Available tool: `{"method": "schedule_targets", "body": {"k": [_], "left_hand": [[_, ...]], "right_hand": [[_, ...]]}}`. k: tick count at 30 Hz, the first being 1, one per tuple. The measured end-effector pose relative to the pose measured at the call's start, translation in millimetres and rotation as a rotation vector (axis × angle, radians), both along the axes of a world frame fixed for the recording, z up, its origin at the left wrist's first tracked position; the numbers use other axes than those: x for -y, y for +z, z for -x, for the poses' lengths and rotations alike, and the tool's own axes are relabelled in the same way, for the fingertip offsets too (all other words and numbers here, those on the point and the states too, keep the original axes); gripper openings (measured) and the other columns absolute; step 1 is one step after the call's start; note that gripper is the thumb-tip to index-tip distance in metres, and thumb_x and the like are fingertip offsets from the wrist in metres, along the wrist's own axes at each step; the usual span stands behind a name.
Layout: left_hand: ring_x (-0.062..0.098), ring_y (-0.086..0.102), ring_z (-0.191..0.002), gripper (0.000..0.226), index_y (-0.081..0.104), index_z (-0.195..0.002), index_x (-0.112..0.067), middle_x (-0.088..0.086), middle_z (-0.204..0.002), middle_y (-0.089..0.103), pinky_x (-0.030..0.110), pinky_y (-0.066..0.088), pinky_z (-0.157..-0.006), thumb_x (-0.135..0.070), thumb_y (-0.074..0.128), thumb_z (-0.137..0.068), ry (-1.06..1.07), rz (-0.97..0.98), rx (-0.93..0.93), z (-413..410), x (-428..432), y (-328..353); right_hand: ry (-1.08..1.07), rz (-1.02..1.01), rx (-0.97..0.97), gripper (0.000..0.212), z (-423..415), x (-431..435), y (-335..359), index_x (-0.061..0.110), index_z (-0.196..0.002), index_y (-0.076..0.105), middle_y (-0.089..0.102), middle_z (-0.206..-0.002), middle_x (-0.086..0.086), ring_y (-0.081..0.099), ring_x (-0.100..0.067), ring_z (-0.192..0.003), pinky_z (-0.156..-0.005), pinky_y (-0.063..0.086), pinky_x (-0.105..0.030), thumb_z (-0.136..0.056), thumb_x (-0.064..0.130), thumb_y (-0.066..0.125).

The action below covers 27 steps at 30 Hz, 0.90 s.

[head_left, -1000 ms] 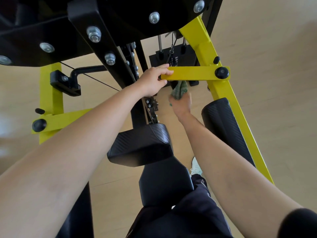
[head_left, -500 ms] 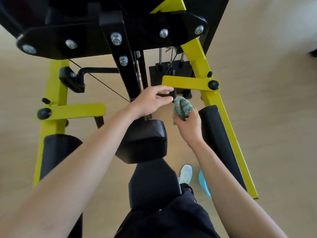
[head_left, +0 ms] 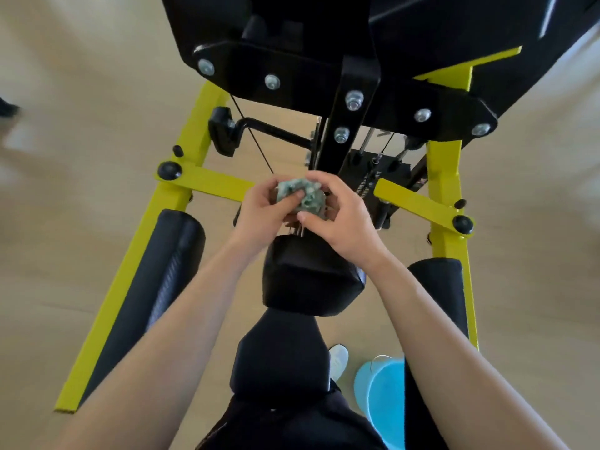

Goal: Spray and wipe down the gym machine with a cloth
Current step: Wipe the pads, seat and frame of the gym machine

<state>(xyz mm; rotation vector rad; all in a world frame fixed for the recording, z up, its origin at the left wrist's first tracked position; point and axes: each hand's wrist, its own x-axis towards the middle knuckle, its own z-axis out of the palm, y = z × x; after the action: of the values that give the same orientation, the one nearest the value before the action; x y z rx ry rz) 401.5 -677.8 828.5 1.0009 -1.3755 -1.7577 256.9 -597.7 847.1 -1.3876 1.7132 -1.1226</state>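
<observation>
L hand (head_left: 263, 216) & R hand (head_left: 341, 222) together, both pinching bunched green cloth (head_left: 303, 196) just above black pad (head_left: 311, 280) of machine (head_left: 211, 185), blue bucket (head_left: 380, 394) on floor (head_left: 65, 238).

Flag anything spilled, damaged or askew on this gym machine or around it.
Nothing stands out. The left hand and right hand hold the bunched cloth; the blue bucket stands upright, no spill visible.

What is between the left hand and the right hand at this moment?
In the head view, a bunched green cloth lies between the left hand and the right hand. Both hands grip it, above the black pad.
</observation>
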Motion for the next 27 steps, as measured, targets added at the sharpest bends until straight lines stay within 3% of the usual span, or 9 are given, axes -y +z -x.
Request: {"method": "schedule_targets", "body": {"k": [3, 5, 8, 10, 13, 17, 22, 27], "left_hand": [[0.011, 0.073, -0.081, 0.014, 0.061, -0.098, -0.016, -0.005, -0.088, 0.074, 0.028, 0.061, -0.071, -0.002, 0.061, -0.100, 0.314, -0.108, -0.044, -24, -6, -20], [0.013, 0.071, -0.083, 0.015, 0.061, -0.099, -0.015, 0.000, -0.093, 0.071, 0.033, 0.061, -0.074, -0.001, 0.064, -0.097, 0.502, -0.148, 0.018, -38, -11, -41], [0.018, 0.070, -0.091, 0.016, 0.064, -0.101, -0.017, 0.003, -0.100, 0.071, 0.048, 0.061, -0.089, -0.004, 0.069, -0.092, 0.671, -0.167, 0.154, -52, -18, -81], [0.015, 0.069, -0.097, 0.020, 0.066, -0.106, -0.019, 0.001, -0.108, 0.072, 0.047, 0.058, -0.097, -0.004, 0.069, -0.092, 0.731, -0.189, 0.193, -53, -17, -99], [0.014, 0.067, -0.108, 0.026, 0.065, -0.114, -0.026, -0.007, -0.114, 0.068, 0.037, 0.055, -0.101, -0.008, 0.067, -0.095, 0.746, -0.229, 0.204, -44, -4, -112], [0.011, 0.063, -0.111, 0.033, 0.067, -0.126, -0.024, -0.008, -0.119, 0.068, 0.023, 0.048, -0.093, -0.012, 0.063, -0.095, 0.689, -0.208, 0.259, -34, 21, -128], [0.020, 0.063, -0.113, 0.041, 0.068, -0.129, -0.015, 0.004, -0.125, 0.067, 0.032, 0.049, -0.098, -0.011, 0.074, -0.089, 0.580, -0.086, 0.380, -32, 22, -157], [0.027, 0.064, -0.112, 0.039, 0.069, -0.131, -0.013, 0.010, -0.125, 0.069, 0.028, 0.043, -0.086, -0.014, 0.070, -0.092, 0.617, -0.129, 0.514, -34, 32, -167]], "right_hand": [[0.067, -0.073, -0.062, 0.051, -7, 32, 0, 0.026, -0.136, 0.059, 0.060, -0.130, 0.008, 0.068, -0.008, -0.098, -0.083, 0.057, -0.019, -0.090, 0.016, 0.078], [0.121, -0.148, -0.137, 0.045, -8, 54, -3, 0.023, -0.134, 0.062, 0.061, -0.128, 0.003, 0.067, -0.007, -0.091, -0.081, 0.053, -0.014, -0.091, 0.016, 0.075], [0.271, -0.271, -0.404, 0.046, -11, 90, -20, 0.023, -0.136, 0.061, 0.059, -0.133, -0.002, 0.060, -0.016, -0.111, -0.099, 0.048, -0.029, -0.092, 0.023, 0.073], [0.353, -0.316, -0.570, 0.051, -16, 110, -34, 0.022, -0.141, 0.057, 0.057, -0.140, -0.005, 0.052, -0.024, -0.129, -0.109, 0.041, -0.039, -0.092, 0.026, 0.071], [0.427, -0.384, -0.564, 0.056, -26, 131, -44, 0.022, -0.150, 0.052, 0.055, -0.150, -0.004, 0.051, -0.025, -0.137, -0.115, 0.040, -0.044, -0.096, 0.022, 0.068], [0.467, -0.362, -0.493, 0.064, -35, 139, -48, 0.028, -0.152, 0.049, 0.054, -0.152, 0.000, 0.051, -0.019, -0.138, -0.116, 0.041, -0.040, -0.093, 0.026, 0.074], [0.421, -0.350, -0.404, 0.066, -36, 138, -57, 0.030, -0.151, 0.048, 0.058, -0.144, -0.004, 0.052, -0.015, -0.132, -0.104, 0.036, -0.017, -0.092, 0.021, 0.075], [0.417, -0.356, -0.402, 0.065, -34, 138, -54, 0.031, -0.153, 0.046, 0.057, -0.144, -0.003, 0.050, -0.013, -0.129, -0.101, 0.033, -0.016, -0.095, 0.021, 0.073]]}}
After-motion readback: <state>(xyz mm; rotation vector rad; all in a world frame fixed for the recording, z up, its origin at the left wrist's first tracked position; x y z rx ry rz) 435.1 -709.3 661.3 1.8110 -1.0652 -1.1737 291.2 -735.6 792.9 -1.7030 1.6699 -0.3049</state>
